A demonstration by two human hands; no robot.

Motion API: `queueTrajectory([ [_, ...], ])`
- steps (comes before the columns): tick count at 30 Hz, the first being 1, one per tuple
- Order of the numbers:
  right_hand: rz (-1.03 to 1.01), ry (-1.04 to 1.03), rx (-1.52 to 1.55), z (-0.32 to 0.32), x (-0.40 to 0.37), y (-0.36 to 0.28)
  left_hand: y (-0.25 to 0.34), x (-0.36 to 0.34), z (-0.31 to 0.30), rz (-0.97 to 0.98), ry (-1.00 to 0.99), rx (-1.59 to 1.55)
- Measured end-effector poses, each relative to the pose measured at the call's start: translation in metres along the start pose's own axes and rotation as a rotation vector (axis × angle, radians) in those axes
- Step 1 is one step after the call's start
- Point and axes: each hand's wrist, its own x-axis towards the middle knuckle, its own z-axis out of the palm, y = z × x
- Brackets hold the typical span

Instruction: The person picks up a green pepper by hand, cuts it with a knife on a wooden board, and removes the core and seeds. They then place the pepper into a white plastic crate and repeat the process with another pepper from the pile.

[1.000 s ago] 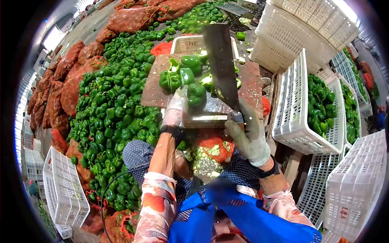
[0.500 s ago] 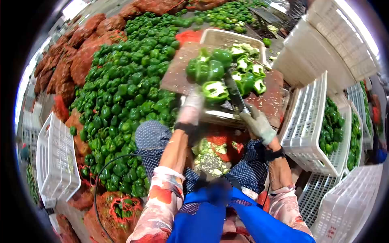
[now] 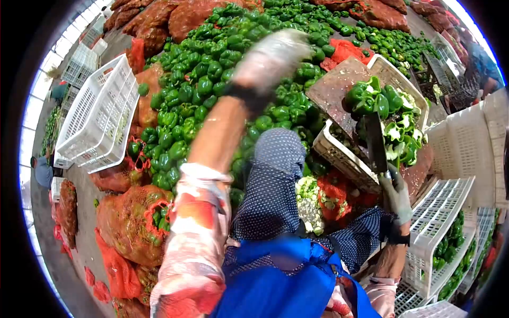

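Note:
Gloved and smeared by motion, my left hand (image 3: pixel 273 59) is over the big pile of green peppers (image 3: pixel 180 114); its fingers cannot be made out. My right hand (image 3: pixel 395 195), also gloved, grips the handle of a knife (image 3: pixel 375 146) at the near edge of the cutting board (image 3: pixel 339 87). The wide dark blade points away from me. Several whole green peppers (image 3: pixel 363 98) lie on the board beyond the blade. Cut pepper pieces (image 3: pixel 405 140) with pale insides are to its right. The board rests across a pale crate (image 3: pixel 344 159).
A white crate stack (image 3: pixel 101 119) stands on the left, beside red mesh sacks (image 3: pixel 132 225). White crates (image 3: pixel 437 222) holding peppers are close on my right. Pepper scraps (image 3: pixel 309 204) lie between my knees. A person (image 3: pixel 43 169) is at the far left.
The view has swung left. My left hand has moved from beside the cut pepper on the board out over the pile. My right hand still holds the knife.

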Motion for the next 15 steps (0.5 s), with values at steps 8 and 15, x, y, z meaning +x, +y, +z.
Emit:
queueTrajectory([
  [8, 0.089, 0.129, 0.237, -0.006, 0.043, 0.002, -0.2, -0.14, -0.22, -0.812, 0.486, 0.454],
  [15, -0.098, 0.261, 0.149, 0.009, 0.053, 0.019, -0.374, -0.205, -0.197, -0.648, 0.114, 1.137],
])
